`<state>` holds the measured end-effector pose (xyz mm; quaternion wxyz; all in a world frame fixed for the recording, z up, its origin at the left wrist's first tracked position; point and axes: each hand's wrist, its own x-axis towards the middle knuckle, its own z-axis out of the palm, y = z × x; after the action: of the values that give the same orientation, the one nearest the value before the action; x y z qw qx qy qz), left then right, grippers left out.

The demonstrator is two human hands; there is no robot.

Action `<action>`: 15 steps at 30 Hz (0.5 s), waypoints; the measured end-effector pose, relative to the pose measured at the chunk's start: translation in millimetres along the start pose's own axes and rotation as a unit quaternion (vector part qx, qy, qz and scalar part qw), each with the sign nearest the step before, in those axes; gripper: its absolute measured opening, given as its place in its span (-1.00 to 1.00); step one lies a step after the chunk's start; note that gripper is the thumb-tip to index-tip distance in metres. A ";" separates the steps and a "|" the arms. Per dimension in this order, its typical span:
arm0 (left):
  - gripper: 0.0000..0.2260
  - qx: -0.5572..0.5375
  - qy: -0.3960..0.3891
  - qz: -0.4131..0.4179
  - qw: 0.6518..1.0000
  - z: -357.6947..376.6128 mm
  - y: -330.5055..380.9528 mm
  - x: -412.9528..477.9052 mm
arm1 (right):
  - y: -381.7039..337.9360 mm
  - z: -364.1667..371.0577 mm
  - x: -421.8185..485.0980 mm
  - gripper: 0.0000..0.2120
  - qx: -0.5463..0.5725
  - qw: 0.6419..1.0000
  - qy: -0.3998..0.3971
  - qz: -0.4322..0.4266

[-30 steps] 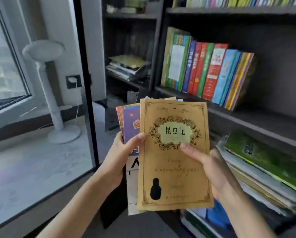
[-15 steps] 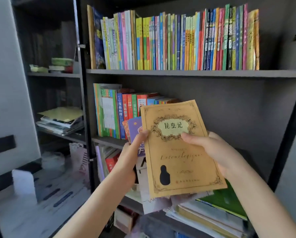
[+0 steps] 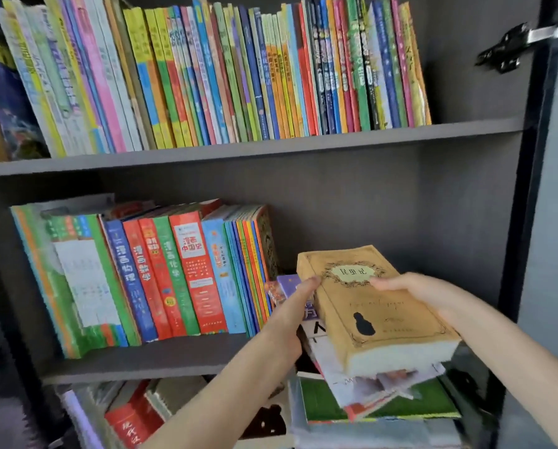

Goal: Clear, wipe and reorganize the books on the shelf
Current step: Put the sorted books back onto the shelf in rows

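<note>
1. A stack of books (image 3: 368, 392), topped by a tan book (image 3: 374, 306) with an ornate label, hangs before the middle shelf (image 3: 174, 354).
2. The left hand (image 3: 287, 322) grips its left edge, thumb on the cover. The right hand (image 3: 413, 291) clamps the right edge, fingers (image 3: 381, 281) curled onto the cover.
3. The shelf's open bay lies at 12 o'clock from the stack, and the upright row (image 3: 174, 273) at 9 o'clock, nearer the left hand. The tan book's long axis runs from 11 to 5 o'clock.
4. The fingers under the stack are hidden, and the lower titles are blurred.
</note>
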<state>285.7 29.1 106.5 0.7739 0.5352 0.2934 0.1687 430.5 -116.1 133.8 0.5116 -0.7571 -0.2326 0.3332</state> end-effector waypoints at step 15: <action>-0.89 0.151 -0.098 -0.027 0.983 -32.9 -23.6 54.4 | -3.0 25.7 3.6 -0.28 -0.437 0.853 0.272 -0.084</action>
<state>305.5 75.7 61.3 0.7135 0.6516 0.2529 0.0480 413.8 -96.6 129.1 0.1965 -0.9408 -0.2682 -0.0661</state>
